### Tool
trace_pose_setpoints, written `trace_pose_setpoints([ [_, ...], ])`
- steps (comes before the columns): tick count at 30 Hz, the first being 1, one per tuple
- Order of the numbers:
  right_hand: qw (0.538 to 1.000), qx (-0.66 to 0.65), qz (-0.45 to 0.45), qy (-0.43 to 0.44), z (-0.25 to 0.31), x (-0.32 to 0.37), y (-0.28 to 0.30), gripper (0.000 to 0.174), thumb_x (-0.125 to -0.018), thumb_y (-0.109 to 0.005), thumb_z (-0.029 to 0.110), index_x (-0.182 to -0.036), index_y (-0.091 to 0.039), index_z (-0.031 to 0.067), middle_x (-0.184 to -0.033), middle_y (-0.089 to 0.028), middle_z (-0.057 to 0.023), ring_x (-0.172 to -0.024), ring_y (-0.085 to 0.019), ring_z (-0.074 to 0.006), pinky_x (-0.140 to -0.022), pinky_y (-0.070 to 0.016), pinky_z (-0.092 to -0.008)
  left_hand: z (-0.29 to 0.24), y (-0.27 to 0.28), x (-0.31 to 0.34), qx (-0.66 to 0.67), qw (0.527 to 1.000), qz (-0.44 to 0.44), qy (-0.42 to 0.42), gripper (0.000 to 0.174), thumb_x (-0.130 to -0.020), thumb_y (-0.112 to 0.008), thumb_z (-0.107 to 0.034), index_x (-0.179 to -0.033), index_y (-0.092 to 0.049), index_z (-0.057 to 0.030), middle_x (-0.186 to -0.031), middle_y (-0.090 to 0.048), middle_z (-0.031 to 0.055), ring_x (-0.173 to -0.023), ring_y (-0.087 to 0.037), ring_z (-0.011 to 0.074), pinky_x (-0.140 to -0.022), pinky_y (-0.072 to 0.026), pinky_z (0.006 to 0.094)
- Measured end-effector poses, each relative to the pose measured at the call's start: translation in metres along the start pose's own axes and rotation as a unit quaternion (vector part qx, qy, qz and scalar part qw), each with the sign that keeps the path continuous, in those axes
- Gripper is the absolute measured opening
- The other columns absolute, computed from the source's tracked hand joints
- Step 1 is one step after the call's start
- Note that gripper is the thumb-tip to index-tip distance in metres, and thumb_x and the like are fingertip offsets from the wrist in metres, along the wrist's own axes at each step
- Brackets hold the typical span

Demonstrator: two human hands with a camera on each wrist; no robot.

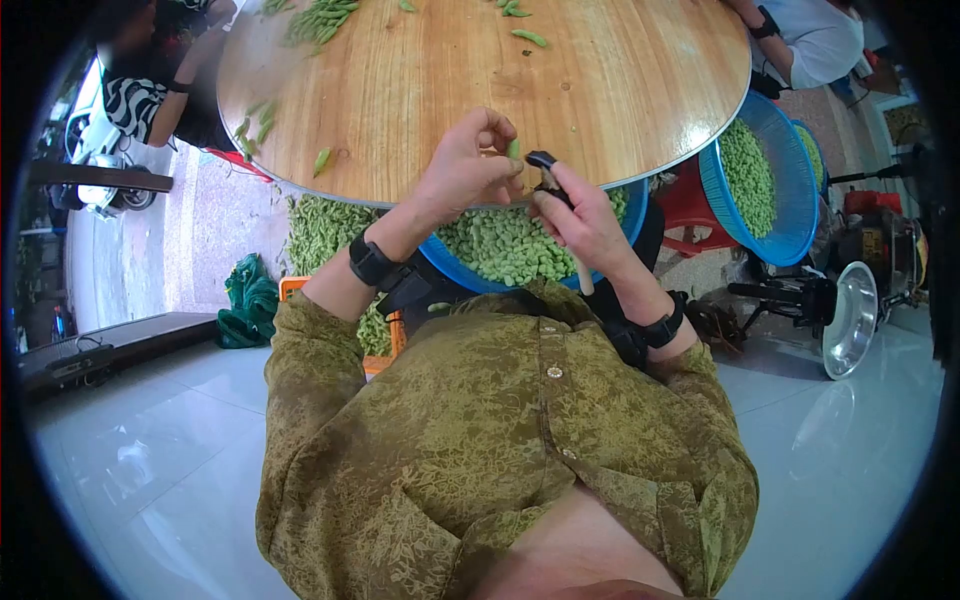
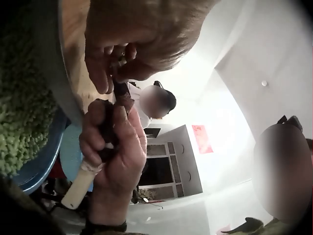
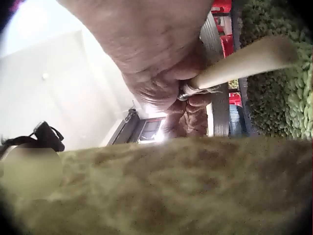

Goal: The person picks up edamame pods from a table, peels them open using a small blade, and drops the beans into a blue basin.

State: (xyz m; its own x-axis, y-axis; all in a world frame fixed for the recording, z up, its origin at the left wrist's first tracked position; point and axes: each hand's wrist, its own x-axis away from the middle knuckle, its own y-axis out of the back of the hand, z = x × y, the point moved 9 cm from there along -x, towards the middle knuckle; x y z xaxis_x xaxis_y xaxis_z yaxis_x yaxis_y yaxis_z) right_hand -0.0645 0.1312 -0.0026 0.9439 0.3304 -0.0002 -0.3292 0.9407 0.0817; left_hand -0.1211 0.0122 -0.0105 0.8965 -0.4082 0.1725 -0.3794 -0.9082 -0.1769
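Note:
Over the near edge of the round wooden table (image 1: pixel 450 80), my left hand (image 1: pixel 465 170) pinches a green soybean pod (image 1: pixel 514 149) between thumb and fingers. Close beside it, my right hand (image 1: pixel 583 222) grips a small tool whose pale handle (image 1: pixel 585 277) sticks out below the palm. Dark pieces (image 1: pixel 541 159) show at the right thumb and fingers; the tool's working end is hidden among them. In the right wrist view the handle (image 3: pixel 244 63) points over green beans. Beneath both hands, shelled beans (image 1: pixel 490 250) fill a blue basin (image 1: pixel 443 264).
Loose pods (image 1: pixel 320 20) lie on the table. At right stand another blue basket (image 1: pixel 790 225) of beans, a red stool (image 1: pixel 690 205) and a metal basin (image 1: pixel 852 320). Pods (image 1: pixel 325 235) are heaped at left by a green bag (image 1: pixel 247 300). Two people sit across the table.

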Motion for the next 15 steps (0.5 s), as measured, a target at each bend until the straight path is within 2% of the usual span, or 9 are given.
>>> trace_pose_setpoints([
  [1,1.000,0.001,0.000,-0.001,-0.003,0.000,0.005,0.026,-0.096,-0.047,0.011,-0.120,-0.050,0.0018,-0.072,-0.054,-0.0007,-0.053,-0.045,-0.0043,-0.043,-0.0360,-0.0184,-0.002,-0.001,0.000,0.002,1.000,0.000,-0.012,0.038,-0.082,-0.066,-0.002,-0.111,-0.042,0.0016,-0.083,-0.060,0.0088,-0.062,-0.063,0.0151,-0.045,-0.0476,0.0238],
  [3,0.976,-0.190,0.058,-0.092,-0.022,0.000,0.002,0.028,-0.098,-0.046,0.018,-0.121,-0.049,0.0014,-0.075,-0.054,-0.0028,-0.052,-0.045,-0.0052,-0.042,-0.0353,-0.0187,-0.012,-0.009,0.007,-0.005,1.000,0.019,-0.014,0.035,-0.082,-0.067,-0.002,-0.109,-0.045,0.0020,-0.082,-0.061,0.0084,-0.061,-0.063,0.0145,-0.045,-0.0473,0.0232],
  [4,0.976,-0.191,0.058,-0.093,-0.022,0.001,0.002,0.028,-0.098,-0.046,0.018,-0.121,-0.049,0.0014,-0.075,-0.054,-0.0028,-0.052,-0.045,-0.0052,-0.042,-0.0353,-0.0187,-0.016,-0.016,0.011,-0.013,0.999,0.041,-0.017,0.032,-0.082,-0.067,-0.003,-0.108,-0.048,0.0024,-0.080,-0.063,0.0081,-0.060,-0.062,0.0139,-0.046,-0.0470,0.0226],
  [6,0.941,-0.316,0.062,-0.105,-0.017,0.003,-0.003,0.031,-0.099,-0.045,0.023,-0.120,-0.049,0.0007,-0.077,-0.054,-0.0048,-0.051,-0.044,-0.0061,-0.041,-0.0342,-0.0185,-0.012,-0.019,0.015,-0.024,0.999,0.034,-0.003,0.027,-0.082,-0.068,-0.004,-0.103,-0.053,0.0023,-0.078,-0.064,0.0079,-0.059,-0.062,0.0129,-0.046,-0.0463,0.0217],
  [8,0.939,-0.323,0.058,-0.101,-0.015,0.006,-0.004,0.030,-0.099,-0.045,0.025,-0.116,-0.051,0.0011,-0.074,-0.053,-0.0030,-0.050,-0.043,-0.0053,-0.040,-0.0334,-0.0180,-0.007,-0.019,0.015,-0.035,0.999,0.027,0.010,0.021,-0.082,-0.069,-0.006,-0.098,-0.058,0.0022,-0.076,-0.065,0.0077,-0.059,-0.062,0.0118,-0.046,-0.0456,0.0209],
  [10,0.936,-0.332,0.056,-0.099,-0.016,0.008,-0.004,0.029,-0.099,-0.046,0.027,-0.111,-0.053,0.0015,-0.072,-0.052,-0.0012,-0.048,-0.042,-0.0046,-0.040,-0.0325,-0.0176,0.002,-0.015,0.016,-0.009,0.999,0.009,0.042,0.013,-0.081,-0.072,-0.011,-0.083,-0.064,-0.0003,-0.069,-0.066,0.0066,-0.058,-0.060,0.0091,-0.045,-0.0438,0.0195],
  [13,0.939,-0.320,0.068,-0.106,-0.019,0.011,-0.006,0.031,-0.099,-0.046,0.028,-0.113,-0.052,0.0012,-0.073,-0.052,-0.0016,-0.049,-0.042,-0.0047,-0.040,-0.0327,-0.0175,0.016,-0.016,0.017,-0.034,0.997,0.016,0.065,0.012,-0.080,-0.073,-0.012,-0.080,-0.066,-0.0019,-0.066,-0.065,0.0045,-0.056,-0.059,0.0074,-0.044,-0.0411,0.0187],
  [15,0.924,-0.357,0.084,-0.112,-0.019,0.012,-0.009,0.033,-0.099,-0.047,0.028,-0.119,-0.050,0.0016,-0.073,-0.053,-0.0019,-0.049,-0.042,-0.0048,-0.040,-0.0330,-0.0173,0.016,-0.016,0.017,-0.028,0.997,0.023,0.068,0.012,-0.080,-0.073,-0.012,-0.079,-0.066,-0.0022,-0.065,-0.065,0.0039,-0.054,-0.058,0.0067,-0.044,-0.0396,0.0183],
])
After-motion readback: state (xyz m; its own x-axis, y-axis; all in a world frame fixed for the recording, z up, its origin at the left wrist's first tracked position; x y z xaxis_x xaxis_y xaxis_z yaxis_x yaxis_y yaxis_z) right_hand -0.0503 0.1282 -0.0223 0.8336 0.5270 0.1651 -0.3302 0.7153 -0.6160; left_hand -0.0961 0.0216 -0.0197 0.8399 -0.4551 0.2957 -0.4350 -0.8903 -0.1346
